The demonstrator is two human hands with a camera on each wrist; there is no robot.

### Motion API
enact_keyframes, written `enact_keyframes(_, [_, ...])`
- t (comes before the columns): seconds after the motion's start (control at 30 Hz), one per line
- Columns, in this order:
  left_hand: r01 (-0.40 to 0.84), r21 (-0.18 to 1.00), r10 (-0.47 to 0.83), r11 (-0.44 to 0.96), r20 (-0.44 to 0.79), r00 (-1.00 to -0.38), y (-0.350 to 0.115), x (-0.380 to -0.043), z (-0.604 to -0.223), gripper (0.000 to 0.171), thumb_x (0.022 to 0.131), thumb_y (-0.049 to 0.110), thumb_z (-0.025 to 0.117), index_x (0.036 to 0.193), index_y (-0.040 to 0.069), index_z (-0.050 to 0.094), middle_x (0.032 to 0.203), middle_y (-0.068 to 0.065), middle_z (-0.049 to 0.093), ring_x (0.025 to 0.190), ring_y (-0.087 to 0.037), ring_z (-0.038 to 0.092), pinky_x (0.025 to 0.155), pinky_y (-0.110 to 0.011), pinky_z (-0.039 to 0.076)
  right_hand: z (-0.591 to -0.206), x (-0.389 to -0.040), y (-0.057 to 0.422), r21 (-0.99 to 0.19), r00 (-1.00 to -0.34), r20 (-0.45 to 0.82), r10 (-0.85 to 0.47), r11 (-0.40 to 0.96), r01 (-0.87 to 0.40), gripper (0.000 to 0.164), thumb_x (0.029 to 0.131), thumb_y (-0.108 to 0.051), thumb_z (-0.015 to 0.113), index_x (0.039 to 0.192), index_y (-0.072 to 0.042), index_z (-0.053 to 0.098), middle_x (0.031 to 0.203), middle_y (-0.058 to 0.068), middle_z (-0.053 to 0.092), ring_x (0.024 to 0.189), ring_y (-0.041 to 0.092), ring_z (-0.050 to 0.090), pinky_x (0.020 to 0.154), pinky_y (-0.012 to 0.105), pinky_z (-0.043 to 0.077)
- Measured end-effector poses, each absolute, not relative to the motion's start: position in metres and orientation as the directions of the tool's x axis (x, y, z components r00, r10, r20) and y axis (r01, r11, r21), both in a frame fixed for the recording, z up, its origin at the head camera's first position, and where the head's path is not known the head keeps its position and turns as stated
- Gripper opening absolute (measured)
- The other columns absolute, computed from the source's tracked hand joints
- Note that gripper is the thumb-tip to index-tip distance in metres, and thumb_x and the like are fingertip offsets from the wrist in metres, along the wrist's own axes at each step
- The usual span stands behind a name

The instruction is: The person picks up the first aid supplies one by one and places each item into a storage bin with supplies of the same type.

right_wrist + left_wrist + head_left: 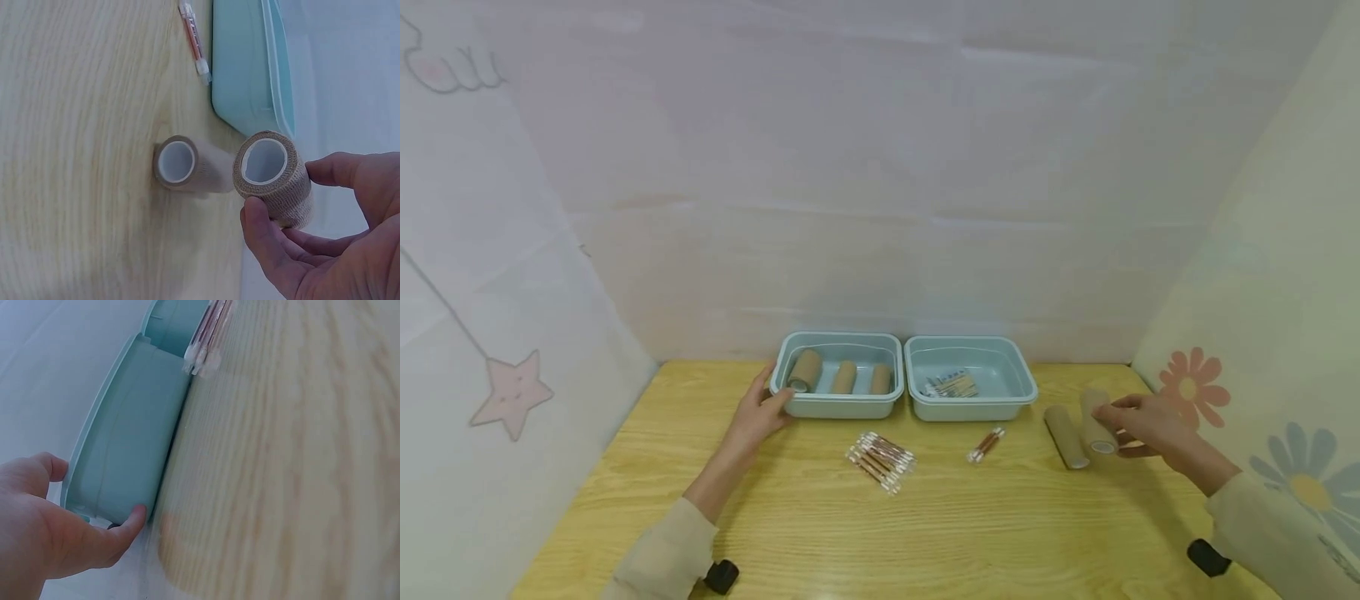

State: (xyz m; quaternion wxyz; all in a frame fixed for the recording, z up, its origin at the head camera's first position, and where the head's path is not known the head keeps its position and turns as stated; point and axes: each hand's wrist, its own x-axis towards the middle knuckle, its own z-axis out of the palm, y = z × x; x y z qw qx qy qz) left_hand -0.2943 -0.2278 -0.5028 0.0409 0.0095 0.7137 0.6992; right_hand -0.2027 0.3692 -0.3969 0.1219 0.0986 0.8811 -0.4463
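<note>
R hand (1142, 425) reaches out fwd, forearm angled in from its own side, thumb & fingertips pinching a tan bandage roll (290, 197) btwn them. L hand (758, 421) is stretched fwd too, gripping the L tray (842, 407) by its outer end, w/ one fingertip at the rim & another low near the base.

Pinched roll: short cylinder, tan wrap w/ fine woven, ribbed texture, smooth white hollow core showing at the end. Tilted; can't tell if it touches the table (955, 533). 2nd roll (1065, 437), same type, lies just L of the R hand, apart from the tray.

Further L of the R hand: small bunch of swabs (986, 445), slim brown sticks, white tips, clear shiny wrap. Bigger swab pile (880, 458) sits R of the L hand, nearer the person, fanned loosely.

Just R of the L hand, inside its tray: three rolls (844, 377), the one closest to the fingers biggest. R tray (973, 410), btwn the hands, holds pale thin sticks (957, 385) in a heap. Both trays: lt blue, smooth, plastic-looking, rounded corners. Table: yellowish, wood-grain.
</note>
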Motion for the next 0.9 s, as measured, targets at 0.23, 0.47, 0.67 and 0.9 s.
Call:
enact_keyframes(0.23, [-0.042, 0.999, 0.062, 0.01, -0.043, -0.997, -0.227, -0.295, -0.5, 0.074, 0.104, 0.023, 0.061, 0.165, 0.026, 0.019, 0.152, -0.028, 0.036, 0.128, -0.044, 0.05, 0.103, -0.053, 0.046, -0.386, -0.217, 0.355, -0.771, -0.958, -0.288, 0.004, 0.592, 0.235, 0.075, 0.102, -0.045, 0.062, 0.141, 0.015, 0.038, 0.123, 0.024, 0.054, 0.101, 0.032, 0.062, 0.083, 0.045, 0.059])
enact_keyframes(0.47, [-0.05, 0.998, 0.062, 0.025, -0.051, -0.997, -0.225, -0.296, -0.5, 0.073, 0.104, 0.022, 0.06, 0.165, 0.025, 0.02, 0.152, -0.027, 0.036, 0.127, -0.045, 0.051, 0.102, -0.053, 0.047, -0.382, -0.236, 0.346, -0.774, -0.962, -0.275, 0.005, 0.592, 0.224, 0.072, 0.102, -0.04, 0.063, 0.138, 0.018, 0.04, 0.107, 0.018, 0.063, 0.089, 0.028, 0.067, 0.079, 0.046, 0.06])
enact_keyframes(0.67, [-0.054, 0.999, 0.067, 0.004, -0.054, -0.996, -0.223, -0.295, -0.499, 0.075, 0.103, 0.023, 0.062, 0.165, 0.024, 0.019, 0.151, -0.028, 0.036, 0.128, -0.047, 0.05, 0.103, -0.054, 0.046, -0.377, -0.25, 0.337, -0.762, -0.963, -0.27, 0.007, 0.609, 0.219, 0.074, 0.101, -0.039, 0.063, 0.141, 0.018, 0.037, 0.11, 0.019, 0.063, 0.09, 0.028, 0.067, 0.079, 0.045, 0.06])
enact_keyframes(0.9, [-0.04, 0.999, 0.057, 0.001, -0.04, -0.998, -0.225, -0.292, -0.499, 0.073, 0.104, 0.022, 0.06, 0.165, 0.024, 0.02, 0.15, -0.029, 0.036, 0.126, -0.048, 0.051, 0.103, -0.054, 0.046, -0.374, -0.263, 0.318, -0.753, -0.961, -0.274, -0.016, 0.626, 0.204, 0.077, 0.1, -0.041, 0.065, 0.141, 0.019, 0.038, 0.115, 0.023, 0.06, 0.094, 0.03, 0.066, 0.08, 0.045, 0.06])
